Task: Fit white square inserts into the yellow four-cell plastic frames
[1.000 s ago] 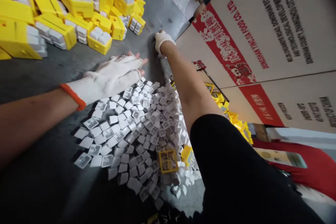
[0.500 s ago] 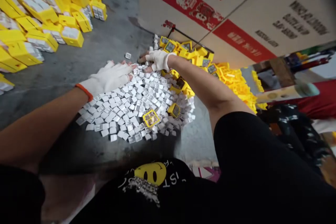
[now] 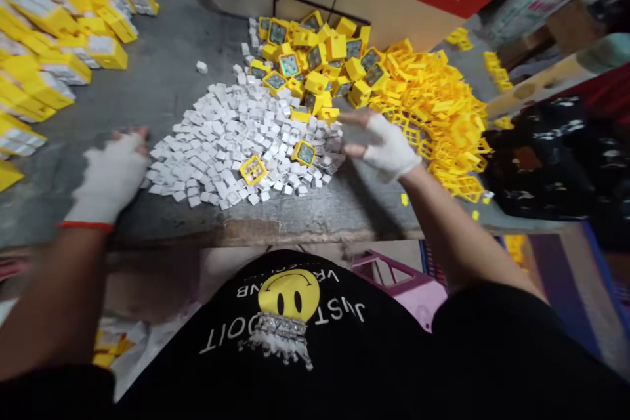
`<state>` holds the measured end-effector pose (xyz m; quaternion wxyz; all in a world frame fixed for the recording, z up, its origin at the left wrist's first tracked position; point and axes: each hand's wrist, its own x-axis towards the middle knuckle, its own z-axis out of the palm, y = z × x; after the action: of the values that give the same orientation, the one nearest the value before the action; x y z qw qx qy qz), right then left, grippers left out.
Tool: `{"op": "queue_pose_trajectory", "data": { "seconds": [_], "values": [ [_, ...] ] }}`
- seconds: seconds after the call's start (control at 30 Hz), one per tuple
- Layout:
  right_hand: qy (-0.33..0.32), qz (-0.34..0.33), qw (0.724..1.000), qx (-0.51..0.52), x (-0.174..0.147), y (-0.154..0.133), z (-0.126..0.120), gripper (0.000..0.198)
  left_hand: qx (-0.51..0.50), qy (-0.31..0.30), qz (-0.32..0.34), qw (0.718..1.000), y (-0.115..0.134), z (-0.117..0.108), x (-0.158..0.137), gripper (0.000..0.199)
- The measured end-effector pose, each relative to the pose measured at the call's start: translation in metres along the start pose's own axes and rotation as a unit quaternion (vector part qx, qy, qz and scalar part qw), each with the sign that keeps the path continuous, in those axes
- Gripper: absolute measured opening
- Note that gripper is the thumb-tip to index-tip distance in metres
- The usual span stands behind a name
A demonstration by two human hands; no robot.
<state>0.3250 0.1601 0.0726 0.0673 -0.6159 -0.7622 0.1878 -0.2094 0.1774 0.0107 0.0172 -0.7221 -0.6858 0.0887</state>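
While the right hand (image 3: 386, 147) spreads empty at centre-right and the left hand (image 3: 108, 174) looks open at centre-left, low, gentle strokes should best keep the white caps (image 3: 216, 138) — heaped mid-frame — from scattering.

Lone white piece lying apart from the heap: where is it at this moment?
In the head view, the lone white piece lies left of centre on the grey tabletop, beyond the white heap and right of the yellow-and-white blocks.

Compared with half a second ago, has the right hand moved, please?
Yes: judged against the printed carton, the right hand has moved rightward and farther out from it.
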Motion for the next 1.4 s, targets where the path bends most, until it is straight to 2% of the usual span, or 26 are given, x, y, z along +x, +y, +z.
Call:
{"op": "queue_pose_trajectory", "data": {
  "seconds": [0.1, 0.17, 0.2, 0.27, 0.3, 0.37, 0.43, 0.5, 0.57, 0.67, 0.77, 0.87, 0.93, 1.07, 1.13, 1.27, 1.33, 1.4],
  "values": [
    [0.001, 0.035, 0.998, -0.059, -0.042, 0.013, 0.055, 0.09, -0.086, 0.0, -0.023, 0.996, 0.053, 0.007, 0.005, 0.082],
    [0.017, 0.002, 0.996, -0.091, -0.055, -0.006, 0.086, 0.095, -0.129, 0.016, -0.028, 0.991, 0.082, 0.011, 0.016, 0.078],
    [0.021, -0.047, 0.994, -0.098, -0.058, -0.024, 0.1, 0.092, -0.147, 0.023, -0.036, 0.988, 0.092, 0.012, 0.021, 0.076],
    [0.014, -0.202, 0.975, -0.094, -0.057, -0.072, 0.124, 0.077, -0.176, 0.039, -0.049, 0.982, 0.105, 0.014, 0.029, 0.075],
    [0.005, -0.297, 0.951, -0.089, -0.053, -0.099, 0.135, 0.066, -0.188, 0.045, -0.055, 0.98, 0.108, 0.014, 0.033, 0.075],
    [0.022, -0.431, 0.898, -0.088, -0.039, -0.152, 0.154, 0.044, -0.209, 0.055, -0.069, 0.974, 0.105, 0.011, 0.044, 0.076],
    [0.058, -0.506, 0.855, -0.098, -0.02, -0.195, 0.168, 0.047, -0.224, 0.065, -0.084, 0.969, 0.095, 0.002, 0.063, 0.078],
    [0.091, -0.544, 0.826, -0.113, 0.0, -0.221, 0.177, 0.047, -0.236, 0.075, -0.09, 0.965, 0.084, -0.01, 0.09, 0.082],
    [0.11, -0.543, 0.823, -0.123, 0.017, -0.231, 0.183, 0.041, -0.245, 0.081, -0.08, 0.963, 0.077, -0.022, 0.119, 0.084],
    [0.112, -0.512, 0.845, -0.106, 0.035, -0.226, 0.19, 0.029, -0.259, 0.073, -0.041, 0.962, 0.079, -0.035, 0.156, 0.077],
    [0.11, -0.51, 0.849, -0.083, 0.045, -0.213, 0.196, 0.02, -0.273, 0.054, 0.014, 0.96, 0.094, -0.036, 0.18, 0.068],
    [0.118, -0.502, 0.851, -0.095, 0.051, -0.196, 0.194, 0.018, -0.288, 0.03, 0.052, 0.956, 0.114, -0.034, 0.192, 0.06],
    [0.116, -0.51, 0.846, -0.104, 0.056, -0.184, 0.187, 0.02, -0.297, 0.015, 0.058, 0.953, 0.125, -0.036, 0.195, 0.061],
    [0.11, -0.541, 0.826, -0.116, 0.067, -0.159, 0.171, 0.034, -0.314, -0.015, 0.045, 0.948, 0.138, -0.046, 0.188, 0.079],
    [0.088, -0.539, 0.828, -0.125, 0.071, -0.149, 0.164, 0.041, -0.322, -0.022, 0.039, 0.946, 0.143, -0.053, 0.18, 0.079],
    [0.014, -0.501, 0.86, -0.096, 0.063, -0.141, 0.147, 0.035, -0.334, -0.034, 0.037, 0.941, 0.148, -0.073, 0.156, 0.082],
    [-0.001, -0.451, 0.892, -0.039, 0.063, -0.145, 0.139, 0.037, -0.332, -0.042, 0.043, 0.941, 0.148, -0.086, 0.146, 0.072],
    [-0.01, -0.385, 0.921, 0.066, 0.077, -0.151, 0.132, 0.034, -0.331, -0.035, 0.056, 0.941, 0.151, -0.101, 0.138, 0.056]
  ]
}}
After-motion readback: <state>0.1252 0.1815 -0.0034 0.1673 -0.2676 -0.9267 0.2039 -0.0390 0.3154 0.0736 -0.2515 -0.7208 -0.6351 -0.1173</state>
